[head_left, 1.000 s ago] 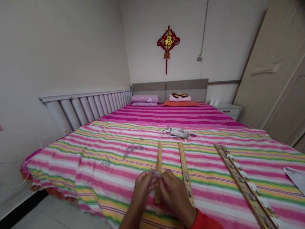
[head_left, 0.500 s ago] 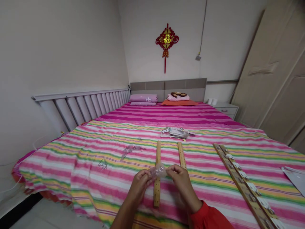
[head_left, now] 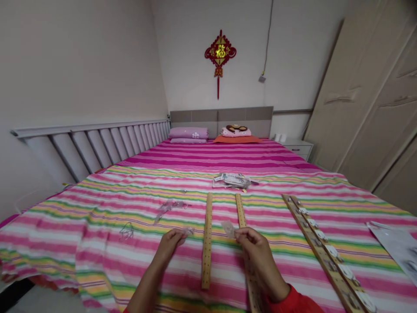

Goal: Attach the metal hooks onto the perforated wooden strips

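Note:
My left hand (head_left: 172, 242) pinches a small clear plastic packet (head_left: 189, 231) above the striped cloth, left of a drilled wooden strip (head_left: 207, 243). Between the fingertips of my right hand (head_left: 256, 245) is another piece of clear plastic (head_left: 228, 229), over the gap between that strip and a second wooden strip (head_left: 240, 209). My right hand and forearm partly cover the second strip. The two hands are apart, one on each side of the first strip.
Two longer strips with white pieces (head_left: 321, 248) lie at the right, near a plastic bag (head_left: 392, 245). Beyond the strips is a pile of packaged items (head_left: 233, 180). Crumpled plastic (head_left: 171, 208) and a thin tangle (head_left: 126, 231) lie left.
My hands have moved apart, the left one leftward. The plastic that spanned both hands is now in two separate pieces, one in each hand. The camera view has shifted slightly right.

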A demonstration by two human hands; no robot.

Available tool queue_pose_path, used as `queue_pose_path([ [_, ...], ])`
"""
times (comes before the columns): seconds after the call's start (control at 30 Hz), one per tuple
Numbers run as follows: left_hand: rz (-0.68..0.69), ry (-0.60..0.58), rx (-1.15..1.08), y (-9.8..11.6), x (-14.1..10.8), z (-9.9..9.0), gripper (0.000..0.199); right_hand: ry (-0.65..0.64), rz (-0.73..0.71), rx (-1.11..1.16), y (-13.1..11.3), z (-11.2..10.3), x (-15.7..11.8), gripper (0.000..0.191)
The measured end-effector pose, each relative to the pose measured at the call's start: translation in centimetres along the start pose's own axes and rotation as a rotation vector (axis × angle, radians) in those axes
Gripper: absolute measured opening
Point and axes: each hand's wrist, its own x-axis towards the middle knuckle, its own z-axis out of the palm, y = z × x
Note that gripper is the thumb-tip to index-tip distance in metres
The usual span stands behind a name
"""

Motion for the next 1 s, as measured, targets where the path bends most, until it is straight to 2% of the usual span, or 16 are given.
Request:
queue_pose_path([
  [0.1, 0.018, 0.043, 0.132, -0.5, 0.2, -0.9, 0.018, -0.024, -0.160, -0.176, 0.6, -0.9, -0.3, 0.024],
  [0.17, 0.074, 0.065, 0.270, -0.4, 0.2, -1.4, 0.022, -0.056, -0.316, -0.360, 0.6, -1.5, -0.7, 0.021],
  [0.27, 0.255, 0.137, 0.510, 0.1, 0.1, -1.7, 0.028, -0.149, -0.638, -0.665, -0.1, -2.3, -1.4, 0.019],
  [0.37, 0.396, 0.259, 0.681, 0.7, 0.1, -1.8, 0.021, -0.220, -0.911, -0.980, -1.3, -3.0, -1.6, 0.029],
  [0.43, 0.396, 0.268, 0.710, 0.9, 0.2, -2.0, 0.010, -0.266, -1.014, -1.150, -2.1, -3.5, -1.3, 0.033],
  [0.5, 0.354, 0.216, 0.671, 1.0, 0.4, -2.3, 0.006, -0.316, -1.073, -1.257, -3.0, -4.1, -0.8, 0.033],
  [0.53, 0.333, 0.193, 0.643, 1.2, 0.4, -2.3, 0.007, -0.331, -1.098, -1.288, -3.5, -4.4, -0.5, 0.031],
  [0.6, 0.328, 0.218, 0.607, 1.8, 0.1, -2.0, 0.015, -0.338, -1.146, -1.315, -4.2, -4.9, -0.1, 0.027],
  [0.67, 0.377, 0.278, 0.580, 2.9, -1.1, -0.8, 0.022, -0.331, -1.188, -1.323, -4.7, -5.3, 0.0, 0.022],
  [0.73, 0.436, 0.245, 0.529, 4.1, -3.0, 1.6, 0.025, -0.344, -1.234, -1.328, -4.8, -5.4, -0.1, 0.019],
  [0.77, 0.430, 0.148, 0.489, 4.7, -4.2, 3.2, 0.026, -0.357, -1.266, -1.331, -4.8, -5.3, -0.3, 0.018],
  [0.83, 0.449, -0.120, 0.463, 5.6, -6.5, 6.6, 0.024, -0.390, -1.329, -1.343, -4.8, -4.9, -0.7, 0.021],
  [0.9, 0.624, -0.313, 0.498, 5.7, -8.5, 9.6, 0.028, -0.436, -1.368, -1.355, -4.8, -4.5, -1.1, 0.024],
  [0.93, 0.716, -0.371, 0.535, 5.6, -9.2, 10.8, 0.031, -0.459, -1.375, -1.360, -4.8, -4.3, -1.3, 0.025],
  [1.0, 0.849, -0.391, 0.639, 4.9, -9.9, 12.3, 0.041, -0.466, -1.385, -1.359, -4.9, -4.2, -1.6, 0.026],
])
